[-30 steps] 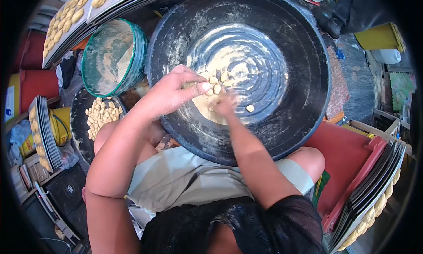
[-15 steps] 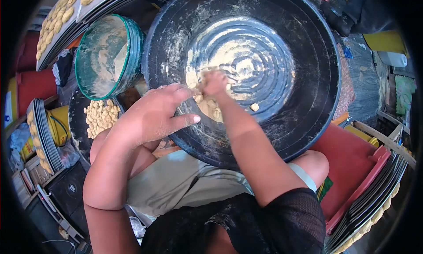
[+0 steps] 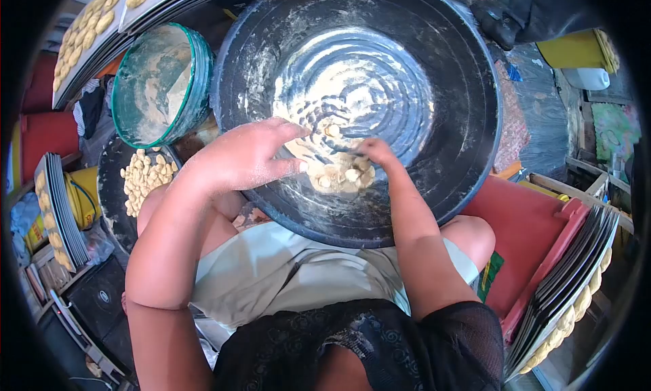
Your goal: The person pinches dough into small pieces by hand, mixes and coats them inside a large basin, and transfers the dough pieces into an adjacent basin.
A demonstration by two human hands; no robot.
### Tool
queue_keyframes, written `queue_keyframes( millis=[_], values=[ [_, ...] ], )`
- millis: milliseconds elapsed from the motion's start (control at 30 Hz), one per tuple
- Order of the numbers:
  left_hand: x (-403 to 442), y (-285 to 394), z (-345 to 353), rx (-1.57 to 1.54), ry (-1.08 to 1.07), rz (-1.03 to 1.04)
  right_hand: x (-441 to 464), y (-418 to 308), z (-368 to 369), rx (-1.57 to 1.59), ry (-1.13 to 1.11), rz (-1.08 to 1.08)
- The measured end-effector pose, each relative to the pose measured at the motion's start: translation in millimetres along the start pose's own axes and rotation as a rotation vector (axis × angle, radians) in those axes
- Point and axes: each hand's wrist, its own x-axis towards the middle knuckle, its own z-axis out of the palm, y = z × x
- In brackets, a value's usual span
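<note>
A large black basin (image 3: 468, 120) dusted with flour stands in front of my lap. My left hand (image 3: 247, 153) is over its near left side, holding nothing, with thumb and fingers apart. Inside the basin, my right hand (image 3: 377, 152) is low over the floured bottom; its fingertips are blurred, and whether anything is in them is unclear. Just below it, small dough pieces (image 3: 352, 174) lie in a tan patch of flour (image 3: 342, 186). Another dough piece (image 3: 332, 130) lies farther up, between the two hands.
Left of the basin are a green floury bucket (image 3: 125, 123) and a dark round tray (image 3: 108, 208) with many dough pieces (image 3: 144, 179). Stacked trays of shaped dough (image 3: 85, 38) stand upper left, more trays (image 3: 563, 289) lower right beside a red container (image 3: 519, 235).
My right hand has moved right and toward me, away from the dough pieces, which now show more. My left hand stays nearly in place. The view has shifted slightly.
</note>
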Motion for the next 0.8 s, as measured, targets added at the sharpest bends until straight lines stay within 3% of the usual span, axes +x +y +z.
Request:
queue_keyframes(
  millis=[100, 133, 200, 267, 367, 400, 500, 600, 700, 733, 800],
  values=[
    [5, -3, 4, 0.018, -0.003, 0.043, -22, 10, 15, -0.392, 0.685, 0.212],
    [7, -4, 5, 0.015, -0.006, 0.038, -33, 9, 29, -0.465, 0.533, 0.169],
    [10, -5, 7, 0.012, -0.012, 0.024, 8, 71, 77, -0.728, 0.432, -0.034],
    [13, -4, 8, 0.032, -0.009, 0.023, 7, 34, 69, -0.625, -0.150, -0.161],
    [12, -2, 5, 0.021, -0.023, 0.015, 2, -17, 63, -0.222, -0.191, 0.058],
    [12, -2, 5, 0.006, -0.031, 0.011, 30, -5, 61, -0.341, -0.074, -0.007],
    [9, -3, 2, 0.000, -0.025, -0.001, 32, -27, 45, 0.242, 0.117, -0.162],
    [7, -3, -1, -0.003, -0.018, 0.006, 35, -48, 33, 0.385, 0.105, -0.111],
    [6, -4, -1, -0.020, -0.033, -0.019, 74, -41, 21, 0.049, 0.255, -0.114],
    [7, -3, -1, -0.025, -0.036, -0.017, 49, -63, 20, 0.060, 0.365, -0.099],
    [7, -1, -2, -0.034, -0.043, -0.017, 49, -64, 43, -0.228, 0.696, -0.223]
  ],
)
